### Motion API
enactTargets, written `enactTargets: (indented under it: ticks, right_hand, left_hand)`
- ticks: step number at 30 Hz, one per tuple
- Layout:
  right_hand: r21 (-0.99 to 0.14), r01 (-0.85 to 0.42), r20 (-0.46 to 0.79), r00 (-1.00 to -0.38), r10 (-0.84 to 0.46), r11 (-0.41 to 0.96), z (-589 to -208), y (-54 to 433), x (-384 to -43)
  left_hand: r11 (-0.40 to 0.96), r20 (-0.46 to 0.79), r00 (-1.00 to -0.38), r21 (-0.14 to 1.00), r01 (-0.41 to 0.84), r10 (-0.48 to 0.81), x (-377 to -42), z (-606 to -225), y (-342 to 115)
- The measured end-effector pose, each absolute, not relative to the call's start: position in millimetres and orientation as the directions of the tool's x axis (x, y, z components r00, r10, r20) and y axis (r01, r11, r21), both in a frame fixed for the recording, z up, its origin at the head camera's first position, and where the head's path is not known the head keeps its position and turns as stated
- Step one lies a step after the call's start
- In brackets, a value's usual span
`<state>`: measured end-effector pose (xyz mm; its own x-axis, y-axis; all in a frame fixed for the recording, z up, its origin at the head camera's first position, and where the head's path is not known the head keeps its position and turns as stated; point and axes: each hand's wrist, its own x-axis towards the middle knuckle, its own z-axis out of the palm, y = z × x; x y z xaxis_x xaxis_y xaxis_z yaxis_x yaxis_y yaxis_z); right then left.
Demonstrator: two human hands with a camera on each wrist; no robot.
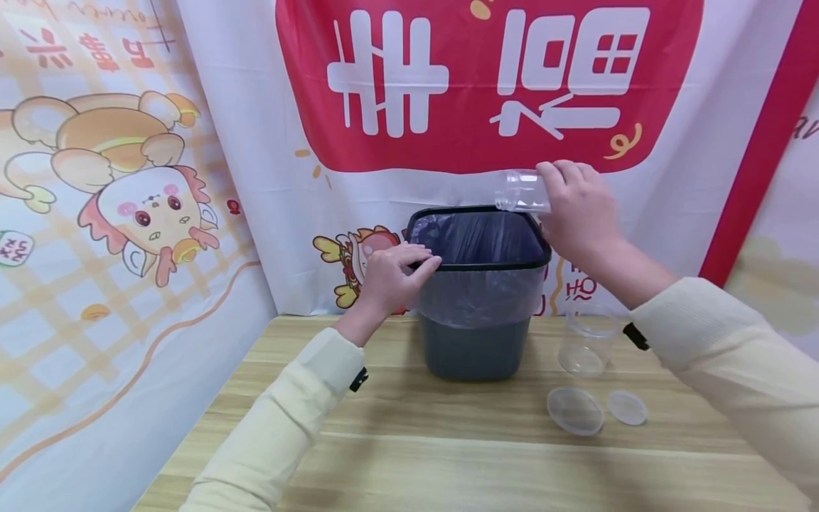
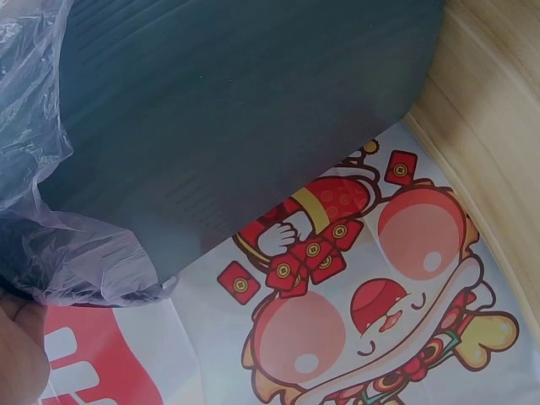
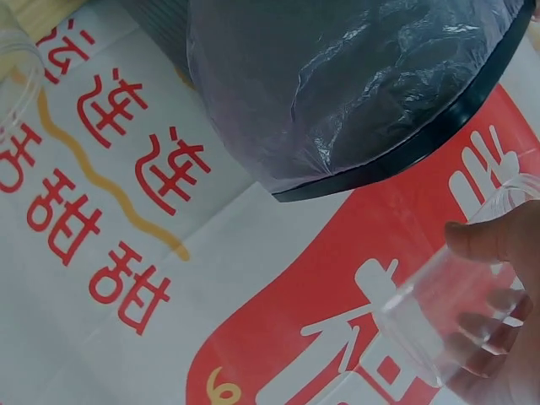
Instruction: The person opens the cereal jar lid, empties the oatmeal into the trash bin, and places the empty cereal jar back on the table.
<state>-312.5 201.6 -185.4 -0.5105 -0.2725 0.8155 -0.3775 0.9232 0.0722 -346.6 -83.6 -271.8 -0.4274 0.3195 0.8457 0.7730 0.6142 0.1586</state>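
Observation:
A dark grey trash can (image 1: 473,355) stands on the table, lined with a translucent plastic bag (image 1: 480,302) folded down over its black rim. My left hand (image 1: 395,276) grips the rim at its near left corner. In the left wrist view only part of that hand (image 2: 21,350) shows, by the bag's folded edge. My right hand (image 1: 579,210) holds a clear plastic jar (image 1: 525,192) on its side at the can's right rim, its mouth pointing left over the opening. The right wrist view shows the fingers and thumb around the clear jar (image 3: 422,312), which looks empty.
A larger clear container (image 1: 584,355) stands on the wooden table (image 1: 409,462) right of the can. Two round clear lids, a bigger one (image 1: 576,411) and a smaller one (image 1: 628,408), lie in front of it. A printed cloth (image 1: 371,192) hangs close behind the can.

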Motion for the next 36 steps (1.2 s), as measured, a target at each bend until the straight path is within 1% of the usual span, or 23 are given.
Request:
enactTargets:
  ticks: [7,11,13,23,31,36]
  right_hand:
    - [-0.159,-0.376,0.724,-0.673,-0.151,0.913,-188.8,210.9,-301.0]
    - [-0.264,-0.368,0.671,-0.734,-0.104,0.892,-190.4,215.5,-295.4]
    - [-0.297,-0.37,0.658,-0.747,-0.092,0.88,-192.3,218.2,-293.2]
    - [-0.388,-0.336,0.594,-0.803,-0.046,0.858,-204.9,231.1,-277.3]
    - [-0.476,-0.353,0.557,-0.83,-0.034,0.805,-219.8,240.9,-264.7]
    - [-0.495,-0.368,0.543,-0.838,-0.05,0.787,-234.4,243.0,-258.0]
  left_hand:
    - [0.615,0.842,-0.433,0.162,0.771,0.321,-345.7,-271.3,-83.8]
    - [0.621,0.841,-0.436,0.16,0.767,0.321,-345.0,-271.0,-84.2]
    - [0.621,0.841,-0.436,0.16,0.767,0.322,-345.0,-270.7,-84.1]
    - [0.615,0.841,-0.434,0.161,0.772,0.324,-347.0,-271.0,-83.6]
    - [0.616,0.834,-0.444,0.168,0.77,0.327,-347.5,-270.8,-83.8]
    - [0.618,0.838,-0.438,0.162,0.77,0.326,-347.5,-271.7,-85.3]
